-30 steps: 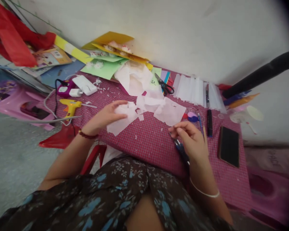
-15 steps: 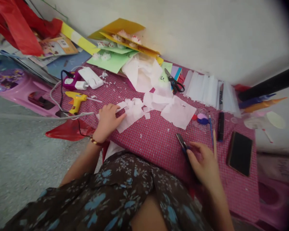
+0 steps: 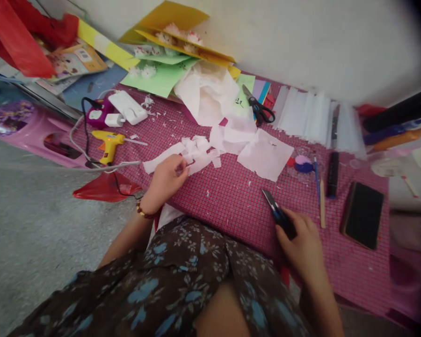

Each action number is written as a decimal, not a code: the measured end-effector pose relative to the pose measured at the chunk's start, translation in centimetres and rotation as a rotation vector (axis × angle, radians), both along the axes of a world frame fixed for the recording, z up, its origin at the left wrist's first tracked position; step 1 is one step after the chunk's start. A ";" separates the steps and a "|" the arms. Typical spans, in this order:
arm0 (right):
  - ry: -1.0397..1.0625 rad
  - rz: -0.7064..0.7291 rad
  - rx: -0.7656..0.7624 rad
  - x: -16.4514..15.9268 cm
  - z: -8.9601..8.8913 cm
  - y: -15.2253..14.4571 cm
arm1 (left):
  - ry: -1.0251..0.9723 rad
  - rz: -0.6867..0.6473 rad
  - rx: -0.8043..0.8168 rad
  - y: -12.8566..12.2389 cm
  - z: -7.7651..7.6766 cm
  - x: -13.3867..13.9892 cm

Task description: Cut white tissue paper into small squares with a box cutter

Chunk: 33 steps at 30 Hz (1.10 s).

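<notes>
My right hand point(image 3: 301, 238) is wrapped around the dark handle of a utility knife point(image 3: 279, 213), whose blade points up and left over the checked tablecloth. At the near edge of a heap of white paper pieces point(image 3: 196, 149), my left hand point(image 3: 168, 179) has its thumb and forefinger drawn together in a pinch. What lies between those fingertips is too small to make out. A larger white paper sheet point(image 3: 264, 154) lies flat to the right of the heap. Crumpled white paper point(image 3: 208, 96) sits behind it.
A yellow glue gun point(image 3: 108, 144) with its cable lies left, beside a purple power socket point(image 3: 100, 114). Scissors point(image 3: 258, 108) and clear plastic strips point(image 3: 301, 114) are at the back. A phone point(image 3: 363, 214), a black marker point(image 3: 332, 175) and a thin wooden stick point(image 3: 322, 203) lie right.
My left hand has gone from spread fingers on the paper to a pinch, slightly to the right. My right hand now grips the knife more fully. The view has shifted a little.
</notes>
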State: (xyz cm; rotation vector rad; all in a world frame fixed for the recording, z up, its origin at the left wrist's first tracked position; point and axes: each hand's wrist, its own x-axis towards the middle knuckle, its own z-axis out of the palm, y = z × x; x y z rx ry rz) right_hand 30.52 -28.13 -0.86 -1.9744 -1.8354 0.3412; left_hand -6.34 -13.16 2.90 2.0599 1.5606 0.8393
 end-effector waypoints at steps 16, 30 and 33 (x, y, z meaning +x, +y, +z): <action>0.946 0.074 -0.088 -4.7 3.5 3.1 | -1.091 -0.469 -1.190 -1.4 -0.2 8.7; 1.072 -0.156 -0.220 -5.3 2.1 3.4 | -0.410 -0.145 -0.500 -1.7 -1.2 5.2; 1.058 -0.153 -0.253 -5.0 2.2 3.3 | -0.117 -0.297 -0.149 -2.9 -0.9 5.3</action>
